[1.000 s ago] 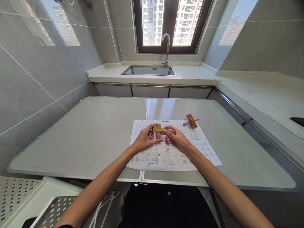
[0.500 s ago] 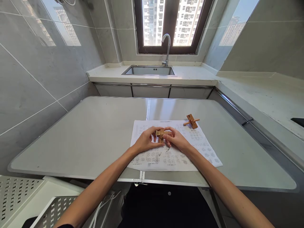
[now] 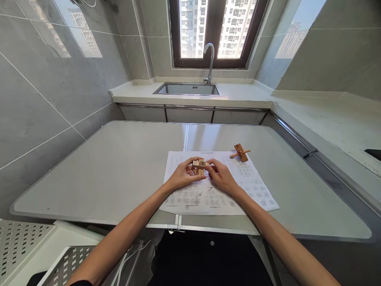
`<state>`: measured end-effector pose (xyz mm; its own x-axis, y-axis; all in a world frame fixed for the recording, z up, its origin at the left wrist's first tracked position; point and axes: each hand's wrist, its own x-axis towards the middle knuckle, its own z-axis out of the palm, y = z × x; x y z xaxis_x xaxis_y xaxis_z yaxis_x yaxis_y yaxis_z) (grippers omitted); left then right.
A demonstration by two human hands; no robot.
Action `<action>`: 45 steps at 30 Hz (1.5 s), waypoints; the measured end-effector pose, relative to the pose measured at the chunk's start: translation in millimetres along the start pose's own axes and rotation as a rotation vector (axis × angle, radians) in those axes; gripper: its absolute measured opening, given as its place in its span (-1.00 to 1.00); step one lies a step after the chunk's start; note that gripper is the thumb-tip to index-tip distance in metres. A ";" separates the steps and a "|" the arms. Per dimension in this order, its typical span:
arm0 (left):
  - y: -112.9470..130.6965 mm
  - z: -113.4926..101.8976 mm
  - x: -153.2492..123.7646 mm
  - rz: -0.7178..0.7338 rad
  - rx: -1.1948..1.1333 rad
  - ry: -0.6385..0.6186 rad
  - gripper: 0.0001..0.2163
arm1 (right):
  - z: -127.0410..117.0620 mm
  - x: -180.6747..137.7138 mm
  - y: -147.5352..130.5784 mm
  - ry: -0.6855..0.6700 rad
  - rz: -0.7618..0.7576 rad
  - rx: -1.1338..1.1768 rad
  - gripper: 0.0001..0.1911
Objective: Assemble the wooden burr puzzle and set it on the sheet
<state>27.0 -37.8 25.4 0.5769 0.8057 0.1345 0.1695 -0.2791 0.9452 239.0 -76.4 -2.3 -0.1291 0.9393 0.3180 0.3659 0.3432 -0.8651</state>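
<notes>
A small wooden burr puzzle (image 3: pixel 201 164) of interlocking blocks, with marks on its block ends, is held over the printed sheet. My left hand (image 3: pixel 185 174) grips it from the left, thumb below and fingers behind. On the other side, my right hand (image 3: pixel 219 173) pinches the puzzle's right end between thumb and fingers. Diagrams cover the paper sheet (image 3: pixel 190 198) under both hands. Near the sheet's upper right corner sits another wooden puzzle piece (image 3: pixel 241 153), a flat slotted plate with a thin stick through it.
The hands are over a pale folding table (image 3: pixel 89 171) with a centre seam. Beyond it are a counter with a sink (image 3: pixel 187 89) and a tap (image 3: pixel 210 59). A white perforated rack (image 3: pixel 26 242) stands at the lower left, and a ledge (image 3: pixel 333 115) runs along the right.
The burr puzzle has been turned, so a marked block face now points up toward me. My right fingers have shifted to its right end. The slotted piece and sheet stay put.
</notes>
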 end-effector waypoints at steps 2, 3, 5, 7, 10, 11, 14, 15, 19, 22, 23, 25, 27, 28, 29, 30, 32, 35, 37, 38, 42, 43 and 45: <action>0.8 0.8 -0.7 0.017 0.021 0.016 -0.35 | -1.0 0.7 -0.8 0.004 -0.012 -0.003 -0.63; 1.1 0.9 -1.0 0.022 0.030 0.015 -0.35 | -1.3 1.0 -1.5 0.005 -0.013 0.001 -0.62; 1.5 0.9 -1.4 0.030 0.045 0.010 -0.35 | -1.2 1.6 -3.0 0.002 -0.012 0.008 -0.62; 1.8 0.5 -1.5 0.043 0.067 0.016 -0.36 | -0.1 1.9 -3.6 -0.006 -0.014 0.008 -0.61; 1.7 0.3 -1.6 0.064 0.104 0.029 -0.39 | 2.3 2.2 -2.5 -0.035 0.010 0.043 -0.56; 1.5 0.5 -1.6 0.071 0.113 0.027 -0.40 | 2.9 2.3 -1.8 -0.049 0.029 0.066 -0.55; 0.3 2.0 -1.7 0.111 0.130 0.018 -0.42 | 3.2 2.6 0.1 -0.094 0.087 0.139 -0.50; 0.0 2.6 -1.8 0.125 0.134 0.013 -0.43 | 3.1 2.7 0.6 -0.105 0.101 0.156 -0.48; -1.8 3.9 -1.8 0.155 0.154 0.006 -0.41 | 3.7 3.4 1.9 -0.113 0.150 0.192 -0.46; -4.7 3.3 -1.1 0.165 0.185 0.036 -0.37 | 5.2 5.4 2.3 -0.115 0.200 0.278 -0.43; -6.1 2.9 -0.7 0.161 0.194 0.051 -0.35 | 5.1 6.5 2.5 -0.111 0.227 0.334 -0.42; -9.4 1.9 0.3 0.147 0.205 0.082 -0.34 | 3.1 9.2 3.2 -0.093 0.312 0.481 -0.41; -12.9 1.0 1.5 0.130 0.214 0.115 -0.39 | -1.1 12.1 5.8 -0.074 0.419 0.647 -0.42; -14.6 0.6 2.0 0.123 0.221 0.132 -0.44 | -3.5 13.6 8.0 -0.075 0.466 0.724 -0.44; -16.0 0.2 2.5 0.113 0.230 0.149 -0.49 | -5.7 15.0 10.9 -0.069 0.494 0.787 -0.46; -17.2 -0.3 2.9 0.104 0.240 0.168 -0.53 | -7.5 16.4 14.3 -0.059 0.502 0.832 -0.49; -18.7 -1.3 3.4 0.087 0.254 0.188 -0.58 | -9.5 19.1 22.3 -0.017 0.499 0.884 -0.50; -19.5 -3.3 3.3 0.076 0.264 0.184 -0.63 | -9.6 22.5 33.7 0.073 0.474 0.962 -0.53; -19.5 -4.5 2.9 0.073 0.270 0.185 -0.65 | -9.7 24.2 39.9 0.109 0.478 1.018 -0.56; -19.5 -5.0 2.6 0.074 0.274 0.186 -0.66 | -10.1 24.8 42.6 0.131 0.483 1.050 -0.58; -19.1 -6.2 1.7 0.083 0.289 0.190 -0.71 | -12.7 26.9 52.7 0.194 0.468 1.151 -0.67; -18.9 -6.4 1.6 0.083 0.293 0.190 -0.72 | -13.1 27.3 55.2 0.208 0.460 1.160 -0.68; -18.7 -6.7 1.2 0.084 0.298 0.190 -0.73 | -13.2 28.1 59.9 0.232 0.446 1.168 -0.71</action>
<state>19.1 -28.1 9.9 0.4447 0.8482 0.2877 0.3694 -0.4663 0.8038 269.5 -29.4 -40.1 0.0020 0.9915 -0.1300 -0.7057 -0.0907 -0.7026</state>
